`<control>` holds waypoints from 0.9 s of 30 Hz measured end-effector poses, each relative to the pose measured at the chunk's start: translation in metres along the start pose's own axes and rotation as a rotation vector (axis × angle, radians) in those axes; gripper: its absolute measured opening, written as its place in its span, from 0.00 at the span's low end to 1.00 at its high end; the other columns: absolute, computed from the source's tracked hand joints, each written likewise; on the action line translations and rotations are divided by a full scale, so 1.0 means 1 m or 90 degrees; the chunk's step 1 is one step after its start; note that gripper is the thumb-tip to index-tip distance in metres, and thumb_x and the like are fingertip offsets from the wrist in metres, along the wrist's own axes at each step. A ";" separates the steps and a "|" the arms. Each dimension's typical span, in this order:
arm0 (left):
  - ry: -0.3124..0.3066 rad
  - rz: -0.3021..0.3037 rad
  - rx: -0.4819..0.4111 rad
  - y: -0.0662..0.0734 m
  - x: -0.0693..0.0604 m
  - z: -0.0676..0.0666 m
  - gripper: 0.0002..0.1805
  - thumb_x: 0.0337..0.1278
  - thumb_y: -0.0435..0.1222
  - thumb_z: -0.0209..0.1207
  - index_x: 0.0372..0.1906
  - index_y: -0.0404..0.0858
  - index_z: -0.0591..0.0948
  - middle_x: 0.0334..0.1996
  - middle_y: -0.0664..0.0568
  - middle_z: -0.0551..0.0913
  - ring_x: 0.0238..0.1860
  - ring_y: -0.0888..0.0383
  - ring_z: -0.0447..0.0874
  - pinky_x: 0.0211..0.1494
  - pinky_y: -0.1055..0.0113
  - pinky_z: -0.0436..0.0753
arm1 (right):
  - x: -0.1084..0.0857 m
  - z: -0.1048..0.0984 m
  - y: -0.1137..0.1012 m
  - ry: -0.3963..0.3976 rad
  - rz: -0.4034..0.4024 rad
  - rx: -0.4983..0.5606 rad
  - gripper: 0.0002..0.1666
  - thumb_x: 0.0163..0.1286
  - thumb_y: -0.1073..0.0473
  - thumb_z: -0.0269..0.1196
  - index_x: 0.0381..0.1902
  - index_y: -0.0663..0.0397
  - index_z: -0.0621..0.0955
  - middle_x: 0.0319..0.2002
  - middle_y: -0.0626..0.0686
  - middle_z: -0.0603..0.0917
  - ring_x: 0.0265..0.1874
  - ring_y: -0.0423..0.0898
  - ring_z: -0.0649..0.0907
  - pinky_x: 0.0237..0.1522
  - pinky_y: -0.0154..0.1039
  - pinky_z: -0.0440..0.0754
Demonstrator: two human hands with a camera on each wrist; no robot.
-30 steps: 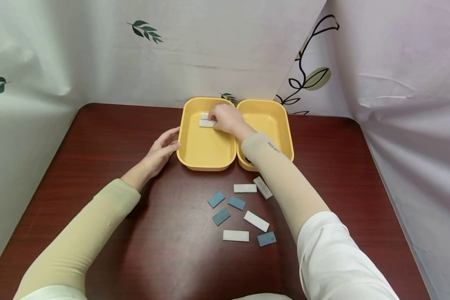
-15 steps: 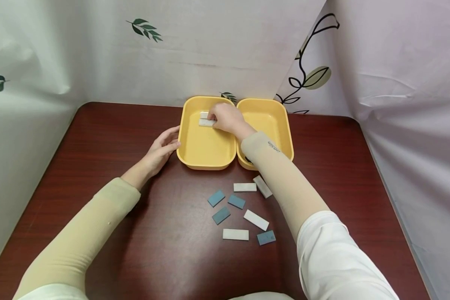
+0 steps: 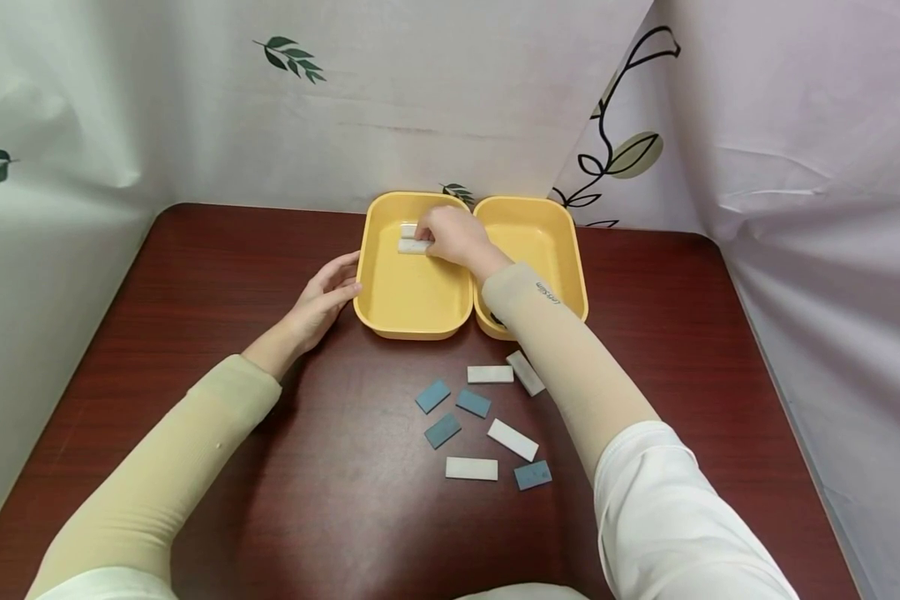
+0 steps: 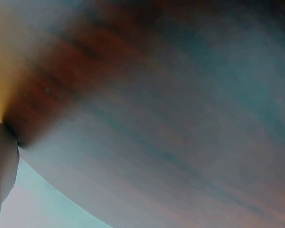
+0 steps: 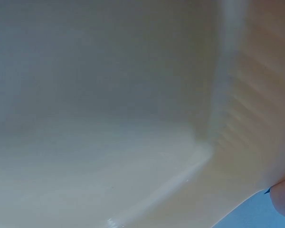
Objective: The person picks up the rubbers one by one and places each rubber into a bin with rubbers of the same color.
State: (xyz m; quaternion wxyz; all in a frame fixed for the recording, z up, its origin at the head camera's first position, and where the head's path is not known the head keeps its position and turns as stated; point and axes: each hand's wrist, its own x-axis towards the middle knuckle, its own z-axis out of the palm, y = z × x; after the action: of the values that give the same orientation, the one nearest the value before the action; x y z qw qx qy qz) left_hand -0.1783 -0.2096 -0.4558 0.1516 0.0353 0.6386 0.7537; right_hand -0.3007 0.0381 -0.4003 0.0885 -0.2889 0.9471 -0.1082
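Observation:
My left hand [image 3: 317, 307] lies along the outer left wall of the left yellow tray [image 3: 412, 327], its fingers nearly straight and touching it. Inside that tray, my right hand [image 3: 453, 237] pinches the right end of a white tile [image 3: 412, 247] on the tray floor. Just behind it lies a second white tile [image 3: 408, 229], partly covered by the fingers. The left wrist view is blurred, with one finger [image 4: 2, 166] at its edge. In the right wrist view a pale tray wall [image 5: 256, 137] fills most of the picture, and a fingertip [image 5: 284, 199] shows at the lower right.
Beside the left tray stands a second yellow tray [image 3: 576, 275], partly under my right forearm; something dark [image 3: 496, 319] shows in its near corner. Several white tiles [image 3: 472, 469] and blue tiles [image 3: 442, 431] lie scattered on the dark red table [image 3: 330, 500]. A white patterned curtain [image 3: 420, 100] hangs behind.

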 end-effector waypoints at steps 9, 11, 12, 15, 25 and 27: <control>0.003 0.004 -0.006 0.000 -0.001 0.002 0.34 0.77 0.26 0.50 0.83 0.36 0.59 0.67 0.52 0.72 0.65 0.62 0.74 0.67 0.77 0.73 | 0.000 -0.001 0.000 -0.008 0.002 0.001 0.14 0.71 0.62 0.70 0.53 0.48 0.89 0.52 0.49 0.90 0.53 0.48 0.85 0.61 0.45 0.82; 0.002 0.006 -0.006 0.001 -0.001 0.002 0.34 0.77 0.26 0.50 0.83 0.37 0.59 0.66 0.52 0.72 0.65 0.62 0.74 0.67 0.77 0.73 | 0.000 -0.002 0.000 -0.011 0.004 -0.001 0.14 0.71 0.62 0.70 0.53 0.48 0.89 0.52 0.49 0.90 0.53 0.48 0.85 0.61 0.45 0.82; 0.003 0.005 -0.006 0.001 -0.001 0.002 0.34 0.77 0.26 0.50 0.83 0.36 0.59 0.66 0.52 0.72 0.65 0.62 0.74 0.67 0.77 0.73 | 0.000 -0.002 0.000 -0.013 0.005 -0.002 0.14 0.71 0.62 0.70 0.53 0.48 0.89 0.52 0.49 0.90 0.53 0.48 0.85 0.61 0.45 0.82; 0.003 0.005 -0.005 0.000 -0.001 0.002 0.34 0.77 0.26 0.50 0.83 0.36 0.59 0.67 0.52 0.72 0.65 0.62 0.74 0.67 0.77 0.73 | 0.000 -0.002 0.000 -0.016 0.006 -0.008 0.14 0.71 0.62 0.69 0.53 0.48 0.89 0.53 0.49 0.90 0.54 0.48 0.85 0.62 0.45 0.81; 0.002 0.001 -0.001 0.002 -0.002 0.002 0.34 0.77 0.26 0.50 0.84 0.37 0.59 0.66 0.53 0.72 0.64 0.61 0.74 0.67 0.77 0.73 | 0.001 -0.001 0.002 -0.012 0.005 -0.011 0.14 0.71 0.62 0.69 0.54 0.49 0.89 0.52 0.50 0.90 0.52 0.49 0.85 0.61 0.45 0.81; 0.004 0.001 -0.001 0.002 -0.002 0.002 0.34 0.77 0.26 0.50 0.84 0.36 0.59 0.65 0.53 0.73 0.64 0.61 0.74 0.67 0.77 0.74 | 0.001 0.000 0.002 -0.009 0.003 -0.011 0.14 0.70 0.62 0.69 0.53 0.49 0.89 0.51 0.50 0.90 0.51 0.49 0.85 0.60 0.45 0.81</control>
State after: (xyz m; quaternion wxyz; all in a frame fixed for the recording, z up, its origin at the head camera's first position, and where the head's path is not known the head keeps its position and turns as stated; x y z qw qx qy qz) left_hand -0.1767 -0.2085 -0.4535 0.1491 0.0330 0.6385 0.7543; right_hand -0.3030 0.0389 -0.4007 0.0928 -0.2883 0.9480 -0.0978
